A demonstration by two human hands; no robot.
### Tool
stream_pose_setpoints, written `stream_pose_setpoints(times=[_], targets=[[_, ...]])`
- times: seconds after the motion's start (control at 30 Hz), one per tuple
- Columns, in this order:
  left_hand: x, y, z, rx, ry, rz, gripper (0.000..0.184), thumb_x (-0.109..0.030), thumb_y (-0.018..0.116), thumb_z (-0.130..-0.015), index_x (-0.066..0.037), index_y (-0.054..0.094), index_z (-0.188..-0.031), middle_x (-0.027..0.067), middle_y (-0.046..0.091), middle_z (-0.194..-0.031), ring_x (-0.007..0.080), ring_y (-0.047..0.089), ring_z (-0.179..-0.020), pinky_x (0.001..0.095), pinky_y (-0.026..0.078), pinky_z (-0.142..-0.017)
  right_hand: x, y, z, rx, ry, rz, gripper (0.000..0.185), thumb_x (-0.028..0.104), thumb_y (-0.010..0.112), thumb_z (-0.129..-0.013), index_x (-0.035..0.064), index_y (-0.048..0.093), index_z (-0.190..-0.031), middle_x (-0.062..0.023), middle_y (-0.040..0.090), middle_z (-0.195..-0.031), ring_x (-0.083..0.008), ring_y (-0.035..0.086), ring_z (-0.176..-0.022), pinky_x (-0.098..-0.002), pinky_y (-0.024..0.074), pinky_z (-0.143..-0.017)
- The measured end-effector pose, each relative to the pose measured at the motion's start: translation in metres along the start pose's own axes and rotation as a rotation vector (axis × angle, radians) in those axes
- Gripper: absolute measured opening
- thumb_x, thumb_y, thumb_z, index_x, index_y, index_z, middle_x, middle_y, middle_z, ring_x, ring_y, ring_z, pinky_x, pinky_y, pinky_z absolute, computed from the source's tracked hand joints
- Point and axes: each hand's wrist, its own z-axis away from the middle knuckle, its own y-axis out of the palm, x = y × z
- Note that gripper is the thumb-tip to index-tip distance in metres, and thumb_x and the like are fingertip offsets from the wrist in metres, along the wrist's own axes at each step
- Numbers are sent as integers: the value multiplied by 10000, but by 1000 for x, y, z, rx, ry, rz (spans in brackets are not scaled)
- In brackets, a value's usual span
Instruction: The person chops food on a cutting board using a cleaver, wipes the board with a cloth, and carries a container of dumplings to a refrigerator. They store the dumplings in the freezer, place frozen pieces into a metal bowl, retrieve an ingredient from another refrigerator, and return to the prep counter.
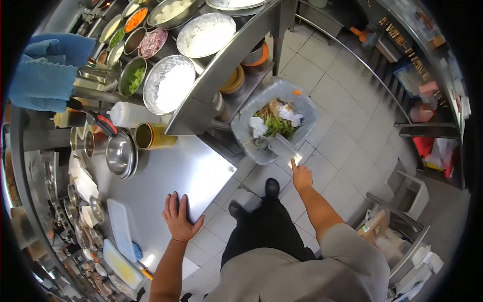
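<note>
My left hand (180,221) lies flat with fingers spread on the edge of the steel worktable (196,163), holding nothing. With my right hand (302,177) I grip the near end of a clear plastic container (286,149). It is tilted over the near rim of a lined waste bin (243,142). Inside the bin are green vegetable scraps (282,125) and crumpled white paper (289,115). The container's far end reaches in over the scraps; whether anything is still in it, I cannot tell.
Stacked steel bowls (121,155) and a yellow can (156,136) stand on the worktable. A clear lid (122,229) lies near a cutting board (122,265). Bowls of white powder (206,35) fill the upper counter. Shelving (427,130) lines the right side beyond the tiled floor (347,121).
</note>
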Motion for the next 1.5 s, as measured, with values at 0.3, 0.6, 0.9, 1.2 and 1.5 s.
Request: stream_pose_setpoints(times=[0.3, 0.6, 0.9, 1.2, 1.5], targets=[[4, -8, -1, -43, 3, 6, 887, -561, 788, -747, -119, 555, -1481, 224, 423, -1585, 443, 362, -1489, 562, 323, -1088, -118, 18, 177, 314, 315, -378, 424, 131, 587, -970, 78, 555, -1390, -245, 695, -1231, -399, 663, -1187, -506, 537, -1002], [18, -11, 68, -597, -426, 255, 572, -403, 794, -862, -117, 625, -1329, 183, 550, -1387, 391, 498, -1352, 530, 403, -1064, -136, 53, 65, 699, 123, -234, 188, 190, 596, -970, 7, 628, -942, -142, 625, -635, -267, 621, -501, -466, 501, -449], [195, -34, 352, -641, -1072, -42, 381, -226, 769, -827, -42, 644, -1136, 174, 663, -1164, 381, 630, -1125, 496, 509, -963, -60, 14, 61, 191, 61, -351, 251, 148, 627, -919, -26, 656, -1099, -174, 699, -800, -286, 696, -625, -428, 542, -549], [330, -74, 362, -323, -1202, 420, 381, -368, 758, -799, -33, 733, -977, 203, 723, -1045, 394, 680, -1017, 520, 551, -856, 151, 8, 239, 168, 415, -506, 71, 80, 572, -836, 11, 561, -848, -106, 497, -589, -237, 491, -427, -417, 368, -387], [479, -140, 507, -1310, -851, 914, 388, -229, 784, -818, 17, 688, -1102, 163, 693, -1009, 250, 653, -883, 326, 553, -813, 309, 34, 352, -77, 411, -956, 81, 138, 541, -981, 62, 528, -956, -44, 498, -648, -183, 478, -439, -361, 373, -386]])
